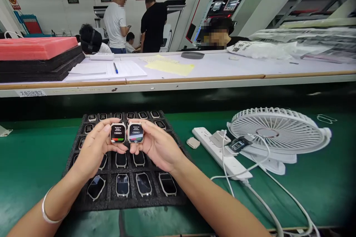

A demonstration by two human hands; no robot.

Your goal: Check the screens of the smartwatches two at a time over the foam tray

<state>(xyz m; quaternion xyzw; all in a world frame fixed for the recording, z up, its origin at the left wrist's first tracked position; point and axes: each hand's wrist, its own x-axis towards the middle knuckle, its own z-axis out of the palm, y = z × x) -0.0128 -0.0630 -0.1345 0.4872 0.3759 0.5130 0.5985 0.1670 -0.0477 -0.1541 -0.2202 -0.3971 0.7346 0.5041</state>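
Note:
My left hand (96,146) grips a smartwatch body (118,133) with a lit screen, fingers closed round its edge. My right hand (157,144) holds a second lit smartwatch body (136,133) right beside the first, the two almost touching. Both hands hover over a black foam tray (182,199) on the green table, whose pockets hold several dark-screened watch bodies (122,184). A silver bracelet (48,214) sits on my left wrist.
A white power strip (222,155) with plugs and white cables lies right of the tray, next to a white fan (274,131) lying tilted. Behind runs a white shelf with papers, a pen and pink and black foam sheets (36,53). Several people stand or sit beyond.

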